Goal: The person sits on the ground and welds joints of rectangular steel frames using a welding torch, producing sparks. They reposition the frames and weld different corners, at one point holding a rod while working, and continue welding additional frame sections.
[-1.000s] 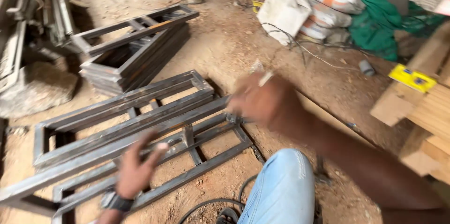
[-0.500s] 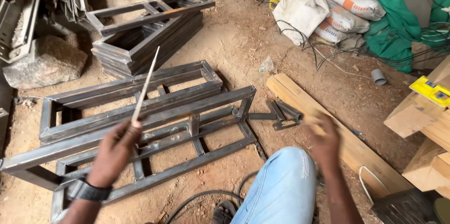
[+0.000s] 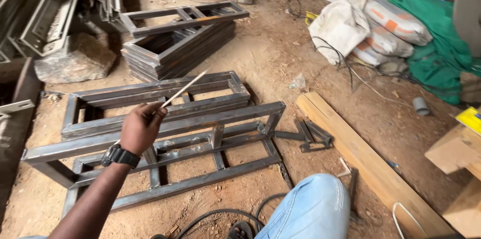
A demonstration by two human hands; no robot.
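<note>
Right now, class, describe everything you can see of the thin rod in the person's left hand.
The thin rod is pale, straight and slender, probably a metal welding rod. The left hand pinches its lower end in a fingertip grip. It slants up and to the right over the grey steel frames on the dirt floor, with nothing else touching it.

Welding workshop: steel frames (image 3: 165, 119) on dirt floor (image 3: 260, 59).

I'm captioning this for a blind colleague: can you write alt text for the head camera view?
The person's left hand, a black watch on its wrist, holds up a thin welding rod above welded steel frames lying on a dirt floor. A knee in blue jeans fills the bottom edge; a wooden plank lies at right, filled sacks beyond.
</note>
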